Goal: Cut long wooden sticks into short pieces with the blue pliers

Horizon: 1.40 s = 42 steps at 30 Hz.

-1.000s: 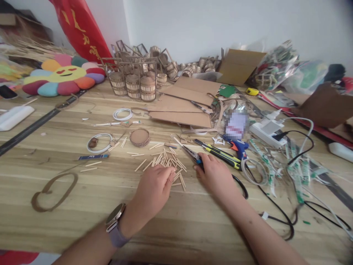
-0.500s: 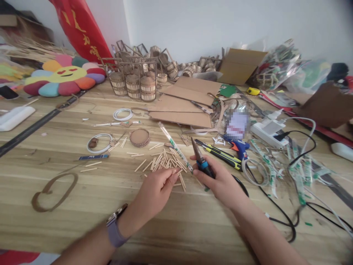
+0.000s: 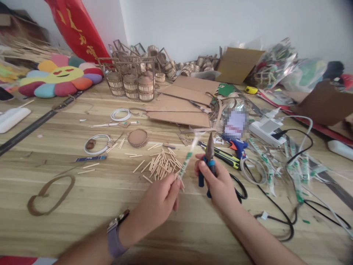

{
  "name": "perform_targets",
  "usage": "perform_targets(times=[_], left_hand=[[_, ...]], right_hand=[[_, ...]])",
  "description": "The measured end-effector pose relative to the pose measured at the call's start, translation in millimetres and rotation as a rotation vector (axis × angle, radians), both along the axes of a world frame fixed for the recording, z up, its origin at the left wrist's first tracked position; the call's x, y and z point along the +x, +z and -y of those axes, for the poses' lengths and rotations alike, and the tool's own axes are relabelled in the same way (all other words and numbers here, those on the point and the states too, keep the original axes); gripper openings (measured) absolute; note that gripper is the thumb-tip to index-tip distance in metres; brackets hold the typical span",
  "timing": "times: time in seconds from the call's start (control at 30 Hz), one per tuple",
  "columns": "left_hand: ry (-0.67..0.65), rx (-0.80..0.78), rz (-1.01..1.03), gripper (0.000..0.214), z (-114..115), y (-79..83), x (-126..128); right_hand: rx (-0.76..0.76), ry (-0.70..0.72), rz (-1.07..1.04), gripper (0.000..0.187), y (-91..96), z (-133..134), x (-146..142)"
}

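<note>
My left hand (image 3: 165,195), with a watch on its wrist, is closed in a pinch on a narrow clear plastic wrapper with green print (image 3: 185,165). The wrapper points up and away, its far end blurred; whether anything is inside I cannot tell. My right hand (image 3: 216,178) is wrapped round the handles of blue-and-black pliers (image 3: 210,152), their jaws pointing up and apart from the wrapper. Beyond my left hand lies a pile of short wooden sticks (image 3: 161,165). A round brown disc with a braided rim (image 3: 138,138) sits just behind the pile.
Cardboard sheets (image 3: 182,101) and small lidded baskets in frames (image 3: 129,86) stand farther back. To the right are a yellow-black utility knife (image 3: 224,156), a blue glue gun (image 3: 239,145), a power strip (image 3: 266,130), black cables and torn wrappers (image 3: 261,158). A brown strip loop (image 3: 51,195) lies left.
The wrapper has passed from beside my right hand into my left hand's pinch. My right hand has turned the pliers more upright and moved slightly away to the right.
</note>
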<state>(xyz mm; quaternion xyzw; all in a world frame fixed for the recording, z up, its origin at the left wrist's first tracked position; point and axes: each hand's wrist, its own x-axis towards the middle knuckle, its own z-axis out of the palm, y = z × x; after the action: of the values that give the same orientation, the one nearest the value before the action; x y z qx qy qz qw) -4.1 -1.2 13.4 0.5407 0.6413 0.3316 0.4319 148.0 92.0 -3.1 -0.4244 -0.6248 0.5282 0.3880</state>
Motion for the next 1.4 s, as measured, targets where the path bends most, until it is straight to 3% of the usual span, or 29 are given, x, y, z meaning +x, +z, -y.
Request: perform_targets(times=[0.17, 0.37, 0.53, 0.67, 0.9, 1.13, 1.3, 1.4], left_hand=[[-0.115, 0.016, -0.217, 0.026, 4, 0.4, 7], [-0.209, -0.009, -0.098, 0.029, 4, 0.2, 4], [-0.251, 0.010, -0.088, 0.027, 6, -1.2, 2], [-0.282, 0.016, -0.108, 0.028, 7, -3.3, 4], [-0.278, -0.066, 0.050, 0.031, 7, -4.0, 7], [-0.182, -0.120, 0.202, 0.038, 4, -9.8, 5], [-0.240, -0.124, 0.187, 0.042, 5, -12.0, 6], [-0.143, -0.064, 0.160, 0.047, 2, -11.5, 0]], right_hand=[[0.019, -0.142, -0.105, 0.034, 2.2, -13, 7], [-0.064, -0.318, -0.263, 0.033, 12.6, -19, 9], [-0.109, -0.337, -0.377, 0.034, 18.8, -23, 13], [-0.060, -0.299, -0.292, 0.035, 14.1, -21, 12], [0.104, -0.309, -0.006, 0.039, -3.1, -16, 12], [0.184, -0.045, 0.160, 0.033, -2.9, 18, -5], [-0.041, 0.068, 0.026, 0.032, 1.2, 20, -6], [-0.054, 0.186, 0.041, 0.032, 9.4, 12, 0]])
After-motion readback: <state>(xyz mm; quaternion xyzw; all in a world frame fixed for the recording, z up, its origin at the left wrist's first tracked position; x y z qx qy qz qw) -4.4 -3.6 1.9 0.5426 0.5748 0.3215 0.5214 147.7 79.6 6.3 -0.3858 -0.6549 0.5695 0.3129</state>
